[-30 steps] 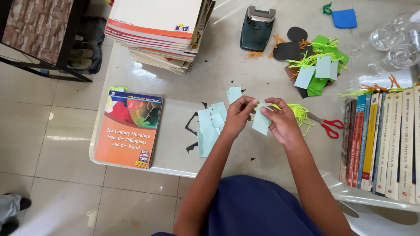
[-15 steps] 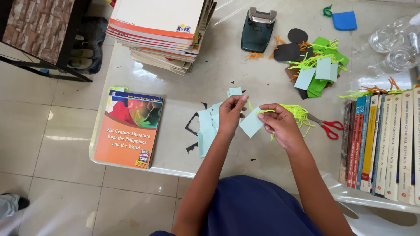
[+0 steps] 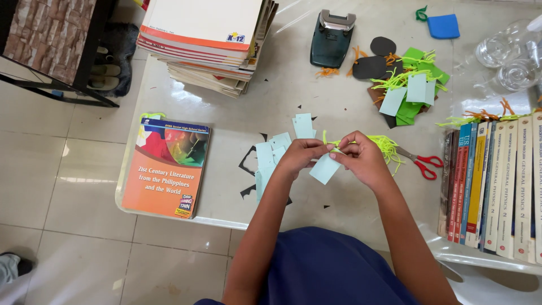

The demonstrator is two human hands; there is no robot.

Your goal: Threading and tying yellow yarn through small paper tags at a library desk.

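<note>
We see both hands meeting over the middle of the white tabletop [image 3: 316, 209], nearer its front edge. The left hand [image 3: 299, 157] and right hand [image 3: 361, 161] pinch together at the top of a pale blue paper tag [image 3: 324, 168], which hangs tilted just below the fingertips. Fingers of both hands are curled in on the tag and on a strand of lime-green yarn [image 3: 333, 145] that rises at the pinch point; whether the strand passes through the tag we cannot tell from this height.

A loose tuft of the same green yarn [image 3: 388, 146] lies just right of the right hand. Red-handled scissors [image 3: 424, 165] lie beyond it, toward the right edge. Left of the left hand sits a scatter of blank blue tags [image 3: 270, 156] with black paper scraps [image 3: 248, 164].

Toward the back edge: a dark hole punch [image 3: 332, 38], and a pile of finished green and blue tags [image 3: 411, 90]. A stack of books [image 3: 209, 39] fills the back-left corner; an orange textbook [image 3: 167, 167] lies at the front-left corner. A row of books [image 3: 497, 181] lines the right edge.
</note>
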